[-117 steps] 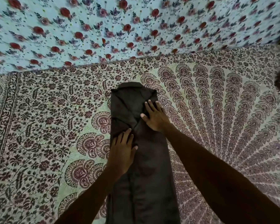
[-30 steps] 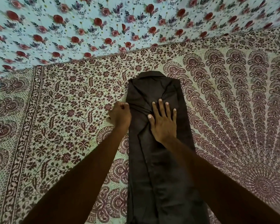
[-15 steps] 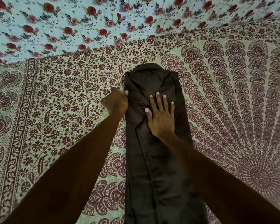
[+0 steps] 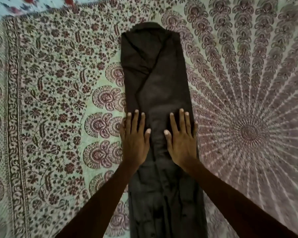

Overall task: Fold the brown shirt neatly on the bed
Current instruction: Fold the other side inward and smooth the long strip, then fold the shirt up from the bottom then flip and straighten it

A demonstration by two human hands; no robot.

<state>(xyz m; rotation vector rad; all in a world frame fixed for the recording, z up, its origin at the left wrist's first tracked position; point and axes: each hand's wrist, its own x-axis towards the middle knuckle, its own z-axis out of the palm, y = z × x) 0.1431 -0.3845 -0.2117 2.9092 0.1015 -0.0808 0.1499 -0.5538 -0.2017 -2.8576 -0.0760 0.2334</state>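
The brown shirt (image 4: 155,79) lies on the bed as a long narrow strip, both sides folded in toward the middle, collar end farthest from me. My left hand (image 4: 135,141) lies flat on the shirt's left edge with straight fingers. On the right half, my right hand (image 4: 181,140) presses flat at the same height, fingers straight and slightly spread. A raised ridge of cloth runs between the two hands. The shirt's near end runs out of the bottom of the view.
The patterned bedspread (image 4: 58,117) with floral and fan prints covers the bed on all sides of the shirt. A light blue cloth with red roses (image 4: 24,4) hangs at the far top left.
Both hands slid down from the collar area to the middle of the shirt. The left hand left the shirt's left edge and now lies flat on the cloth. The view tilted downward.
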